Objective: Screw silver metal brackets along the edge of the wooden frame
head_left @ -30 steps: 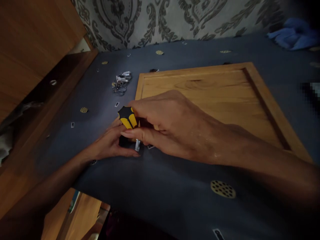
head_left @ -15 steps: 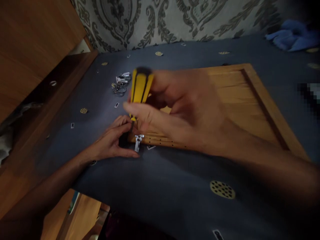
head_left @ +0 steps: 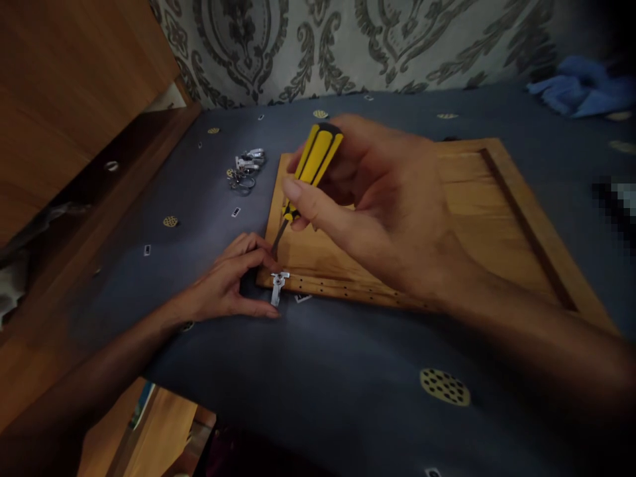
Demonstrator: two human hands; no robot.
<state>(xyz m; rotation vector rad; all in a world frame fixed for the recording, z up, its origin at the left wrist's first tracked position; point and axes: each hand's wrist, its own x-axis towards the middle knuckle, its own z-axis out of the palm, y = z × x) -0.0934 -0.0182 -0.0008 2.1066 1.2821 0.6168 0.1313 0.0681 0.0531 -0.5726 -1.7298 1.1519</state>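
Tabletop (head_left: 338, 371), dark blue and printed, seems smooth enough to me that a sideways push might make the wooden panel (head_left: 477, 212) slide. That panel lies flat on it, its near-left corner by the person's fingers, part of its face and lower edge lost behind the right hand and forearm.

The right hand (head_left: 392, 192) has the screwdriver pinched between thumb and fingers, most of those fingers tucked out of my sight. The left hand (head_left: 216, 288) is spread around the metal fitting, index finger near its upper end and thumb by its lower end; whether they press or just rest, I can't tell. Those fingertips sit so close to the tool that a slip could jab them, I'd say.

The screwdriver (head_left: 318, 156) slants down towards the corner, and if it skids it could score the wood. Its tip disappears by the left index finger, so I can't see what it meets.

Beyond the left hand, the loose metal pieces (head_left: 246, 164) overlap too much to count. The metal fitting (head_left: 278, 289) straddles the panel's near edge and could twist askew if the left hand's hold is loose. Beside it, the small dark holes (head_left: 322, 289) are too dim to judge for depth.
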